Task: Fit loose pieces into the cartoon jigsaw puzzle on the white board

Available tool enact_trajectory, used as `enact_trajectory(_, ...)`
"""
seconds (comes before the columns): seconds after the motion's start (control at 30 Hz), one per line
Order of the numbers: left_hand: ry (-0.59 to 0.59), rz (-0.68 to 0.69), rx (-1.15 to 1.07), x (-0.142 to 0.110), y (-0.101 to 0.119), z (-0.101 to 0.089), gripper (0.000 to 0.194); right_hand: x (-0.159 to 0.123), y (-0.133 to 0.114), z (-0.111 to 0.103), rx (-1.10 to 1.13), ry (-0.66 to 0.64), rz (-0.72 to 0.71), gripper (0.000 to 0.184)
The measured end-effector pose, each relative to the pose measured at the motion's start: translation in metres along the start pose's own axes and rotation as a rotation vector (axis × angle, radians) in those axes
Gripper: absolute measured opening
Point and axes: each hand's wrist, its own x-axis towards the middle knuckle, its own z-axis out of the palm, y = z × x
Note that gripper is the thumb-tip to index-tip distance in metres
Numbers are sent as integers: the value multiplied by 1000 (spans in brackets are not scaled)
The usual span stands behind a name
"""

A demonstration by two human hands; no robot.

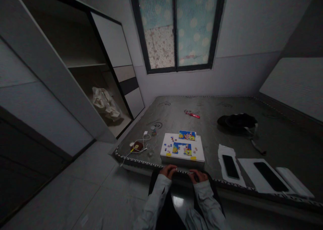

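A white board [199,148] lies on the dark mattress [202,122], near its front edge. A partly assembled, brightly coloured puzzle [181,149] sits on it, with several loose pieces scattered around and a picture card [187,135] at its far side. My left hand [168,171] and my right hand [199,176] rest close together at the board's near edge, fingers curled. Anything they hold is too small and dark to make out.
A phone [230,166] lies on white paper to the right, beside a second dark device [270,176] on a white sheet. A black bag [237,121], a red item [193,115], cables and small jars [141,145] are on the mattress. An open wardrobe [83,71] stands to the left.
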Motion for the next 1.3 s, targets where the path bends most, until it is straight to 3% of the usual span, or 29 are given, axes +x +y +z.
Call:
enact_trajectory(0.17,34,-12,-94,-23,48,-1,15,14,-61,-31,21,-46,-195,43)
enact_trajectory(0.3,13,13,-211,-36,76,-2,8,23,-80,-57,6,-55,-375,31)
enact_trajectory(0.5,6,28,-240,-49,91,-11,11,22,-109,-81,1,47,-440,34)
enact_trajectory(0.63,-6,41,-245,-56,100,-19,15,21,-130,-88,32,151,-462,46)
enact_trajectory(0.83,5,250,-243,-67,100,-23,20,17,-127,-93,57,140,-420,52)
enact_trajectory(0.97,3,358,-233,-72,90,-16,21,13,-124,-101,82,131,-425,46)
enact_trajectory(1.03,11,402,-227,-74,83,-11,21,11,-126,-106,96,64,-419,42)
enact_trajectory(1.17,57,448,-194,-77,71,-3,20,3,-130,-110,141,-68,-303,39)
enact_trajectory(1.3,35,434,-108,-82,67,-4,24,-4,-138,-107,183,-77,-184,44)
